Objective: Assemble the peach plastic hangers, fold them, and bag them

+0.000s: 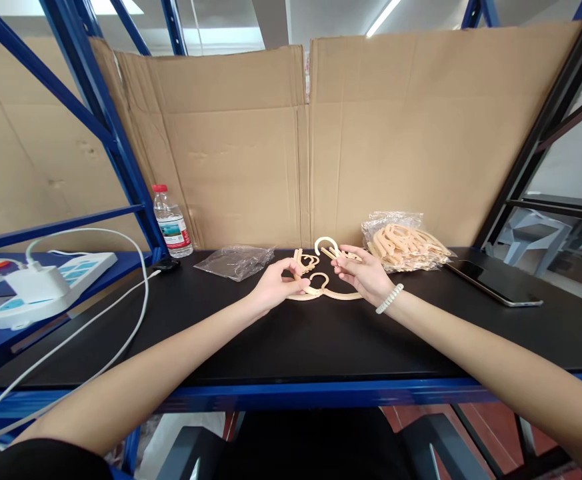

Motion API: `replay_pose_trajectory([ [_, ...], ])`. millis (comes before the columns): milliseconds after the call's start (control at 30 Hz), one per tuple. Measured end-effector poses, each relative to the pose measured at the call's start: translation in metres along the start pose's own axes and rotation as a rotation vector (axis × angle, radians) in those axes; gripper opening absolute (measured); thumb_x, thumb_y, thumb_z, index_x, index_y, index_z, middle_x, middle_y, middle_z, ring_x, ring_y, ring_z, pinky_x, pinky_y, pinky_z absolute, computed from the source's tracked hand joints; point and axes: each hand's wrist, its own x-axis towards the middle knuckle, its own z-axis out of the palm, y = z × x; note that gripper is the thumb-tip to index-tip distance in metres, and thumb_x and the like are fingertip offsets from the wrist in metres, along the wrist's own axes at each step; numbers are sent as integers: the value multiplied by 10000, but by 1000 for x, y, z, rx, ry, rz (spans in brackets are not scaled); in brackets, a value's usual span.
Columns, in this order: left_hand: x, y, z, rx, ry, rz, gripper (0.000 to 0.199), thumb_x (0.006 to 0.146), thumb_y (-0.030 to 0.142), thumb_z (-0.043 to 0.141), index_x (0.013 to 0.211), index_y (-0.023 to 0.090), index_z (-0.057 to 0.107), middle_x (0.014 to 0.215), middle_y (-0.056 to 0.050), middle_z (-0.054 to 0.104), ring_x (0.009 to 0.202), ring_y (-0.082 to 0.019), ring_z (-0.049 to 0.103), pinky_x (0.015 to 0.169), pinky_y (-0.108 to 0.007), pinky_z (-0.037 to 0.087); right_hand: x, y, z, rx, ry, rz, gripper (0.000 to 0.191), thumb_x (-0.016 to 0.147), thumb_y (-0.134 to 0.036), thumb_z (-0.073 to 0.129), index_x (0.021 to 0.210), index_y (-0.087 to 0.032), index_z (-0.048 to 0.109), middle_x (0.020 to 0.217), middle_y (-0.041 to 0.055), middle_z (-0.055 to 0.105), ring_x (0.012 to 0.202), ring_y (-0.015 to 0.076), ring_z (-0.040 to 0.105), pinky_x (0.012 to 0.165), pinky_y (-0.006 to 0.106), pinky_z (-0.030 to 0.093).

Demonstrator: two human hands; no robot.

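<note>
In the middle of the table, my left hand [281, 285] pinches a small beige plastic hanger piece [313, 291] between thumb and fingers. My right hand [365, 272], with a pale bracelet at the wrist, is closed on a beige hanger hook [326, 241] whose curve points up and to the left. Below and between the hands a beige hanger [343, 295] lies on the black tabletop, its ends partly covered by them. More loose beige hanger parts [307, 261] lie just behind the hands.
A clear plastic bag [235, 261] lies left of the hands, with a water bottle [173, 223] beyond it. Bagged beige hanger parts [405, 245] and a dark phone or tablet [493, 282] are at right. A white power strip [53, 288] with cables sits far left. Cardboard [231, 147] stands behind.
</note>
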Motion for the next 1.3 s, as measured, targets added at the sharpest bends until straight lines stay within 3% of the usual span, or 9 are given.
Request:
replay_pose_trajectory([
  [100,-2,0,3,-66,79,35,487,591,214,823,788,188,378,839,60,562,576,-80,645,614,-250,549,-1,-1,2,-16,-35,96,117,765,-67,701,833,-141,641,800,47,695,757,142,692,717,237,583],
  [200,-4,0,5,-125,135,58,600,561,195,844,955,221,391,1083,5,558,618,-78,661,665,-293,568,-5,2,3,-16,-97,98,126,738,-74,728,710,-142,625,846,40,675,922,196,685,788,265,584],
  [333,-3,0,4,-156,77,43,817,565,201,852,1242,258,398,1137,-61,594,777,-154,683,787,-400,567,-11,4,4,-40,-156,32,167,675,-173,806,730,-160,649,843,20,656,967,214,673,814,278,578],
  [433,-3,-1,5,-108,16,95,513,605,226,830,1039,162,565,970,-51,661,854,-186,674,880,-412,521,-13,5,3,-100,-163,20,246,617,-248,849,752,-164,661,856,30,673,922,199,676,774,271,584],
  [533,-3,-3,6,-42,-1,177,304,652,256,799,798,150,555,845,-21,663,839,-184,674,864,-380,509,-13,6,1,-141,-205,63,289,578,-279,869,737,-156,662,811,17,678,809,155,675,705,242,583],
  [667,-4,-4,8,35,-32,281,270,694,265,766,773,158,532,772,-6,643,784,-170,670,787,-337,521,-10,8,-3,-134,-273,135,297,597,-287,864,790,-151,685,782,2,674,753,119,662,736,241,574],
  [900,-5,-5,8,37,4,350,243,717,255,739,783,163,524,755,2,621,745,-151,652,756,-317,524,-13,0,-2,-40,-448,275,209,763,-273,774,821,-140,623,895,68,701,962,217,682,844,312,558],
  [1100,-6,-6,8,93,23,354,236,718,261,737,785,163,533,768,-14,630,755,-167,656,737,-320,530,-18,-5,2,-130,-462,315,113,873,-224,655,848,-144,579,1002,121,712,956,212,689,799,286,571],
  [1300,-11,-2,12,132,40,364,216,733,292,725,782,167,555,820,-35,639,812,-191,663,720,-311,538,-20,-4,4,-186,-435,248,110,849,-211,671,838,-145,584,950,113,725,919,212,699,795,294,573],
])
